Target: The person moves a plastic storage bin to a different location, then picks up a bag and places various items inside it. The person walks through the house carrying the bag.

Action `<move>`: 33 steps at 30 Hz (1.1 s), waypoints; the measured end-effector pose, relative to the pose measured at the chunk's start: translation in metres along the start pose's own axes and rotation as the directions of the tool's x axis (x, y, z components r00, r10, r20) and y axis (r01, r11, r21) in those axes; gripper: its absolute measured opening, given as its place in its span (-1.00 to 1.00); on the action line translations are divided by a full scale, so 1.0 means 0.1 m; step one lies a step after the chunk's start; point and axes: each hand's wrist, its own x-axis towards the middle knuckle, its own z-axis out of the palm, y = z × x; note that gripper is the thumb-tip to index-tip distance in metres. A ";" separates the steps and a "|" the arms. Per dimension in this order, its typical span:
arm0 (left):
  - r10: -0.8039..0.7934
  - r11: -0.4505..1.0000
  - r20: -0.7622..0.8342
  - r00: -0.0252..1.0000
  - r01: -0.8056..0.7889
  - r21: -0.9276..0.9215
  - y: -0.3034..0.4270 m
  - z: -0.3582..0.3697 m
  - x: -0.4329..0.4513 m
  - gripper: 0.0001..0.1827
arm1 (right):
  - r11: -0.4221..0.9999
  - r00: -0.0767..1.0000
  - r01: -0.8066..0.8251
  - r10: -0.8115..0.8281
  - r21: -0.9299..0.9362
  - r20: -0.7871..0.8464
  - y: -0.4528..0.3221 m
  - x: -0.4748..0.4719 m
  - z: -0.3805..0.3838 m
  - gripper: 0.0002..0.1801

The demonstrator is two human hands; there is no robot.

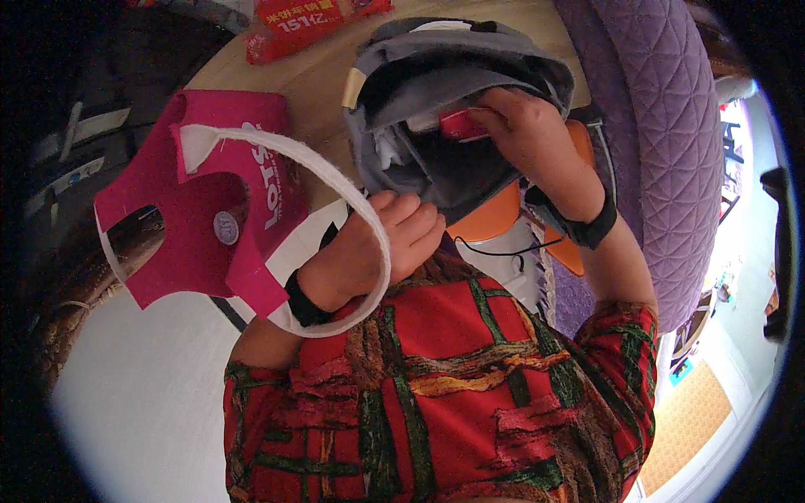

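A grey fabric bag [402,104] lies with its mouth towards me at the table's edge. My right hand [522,126] reaches into it, its fingers closed on a small red packet [462,124]. Pale items, one of them crumpled and white [387,148], are inside the bag beside the packet. My left hand [402,232] rests at the bag's near rim with its fingers bent; whether they grip the fabric I cannot tell. The white strap [314,154] of a pink felt bag [182,245] loops around my left forearm, and that bag hangs to the left.
The wooden table [321,82] holds a red plastic package [302,28] at its far side. A purple quilted cover [673,157] stands at the right. An orange chair [490,217] is below the grey bag, near a thin black cord [503,253] by my right wrist.
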 end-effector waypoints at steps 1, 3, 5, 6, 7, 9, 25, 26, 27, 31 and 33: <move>0.009 1.000 0.006 1.000 -0.009 0.003 0.00 0.01 0.00 -0.63 | 1.000 1.000 0.013 -0.013 0.005 -0.018 0.00 -0.02 0.00 -0.83; -0.002 1.000 -0.020 1.000 0.002 -0.002 -0.01 0.02 0.01 -0.64 | 1.000 0.999 0.014 -0.014 -0.007 -0.030 0.00 -0.05 -0.02 -0.84; -0.037 0.999 -0.081 0.996 0.037 0.001 -0.03 0.03 0.04 -0.65 | 0.999 1.000 -0.012 0.011 -0.039 -0.019 0.00 -0.07 -0.03 -0.84; -0.079 0.997 -0.071 0.994 0.079 -0.004 -0.03 0.04 0.06 -0.65 | 0.999 0.999 0.014 -0.016 -0.051 -0.040 0.01 -0.09 -0.04 -0.84; -0.115 0.993 -0.062 0.991 0.116 0.014 -0.04 0.04 0.07 -0.65 | 0.997 0.997 0.040 -0.044 -0.065 -0.061 0.02 -0.10 -0.05 -0.84; -0.155 0.988 0.023 0.988 0.155 -0.011 -0.03 0.03 0.08 -0.65 | 0.994 0.996 0.047 -0.055 -0.103 -0.076 0.05 -0.12 -0.06 -0.84; -0.014 0.979 0.167 0.986 0.048 -0.200 0.04 0.32 0.36 -0.89 | 0.994 0.985 -0.088 0.077 -0.069 -0.151 0.06 -0.14 -0.01 -0.86; 0.003 0.970 0.182 0.983 0.041 -0.238 0.03 0.32 0.37 -0.89 | 0.993 0.982 -0.096 0.085 -0.061 -0.171 0.07 -0.13 -0.01 -0.86; 0.018 0.961 0.221 0.975 0.044 -0.273 0.02 0.32 0.36 -0.89 | 0.996 0.982 -0.072 0.061 -0.054 -0.177 0.09 -0.13 0.00 -0.87; 0.024 0.965 0.206 0.978 0.031 -0.259 -0.01 0.30 0.34 -0.89 | 0.999 0.976 -0.046 0.039 -0.028 -0.213 0.12 -0.13 0.03 -0.88; 0.024 0.965 0.256 0.966 0.044 -0.257 -0.02 0.31 0.33 -0.88 | 0.997 0.971 -0.059 0.048 -0.043 -0.233 0.13 -0.13 0.06 -0.89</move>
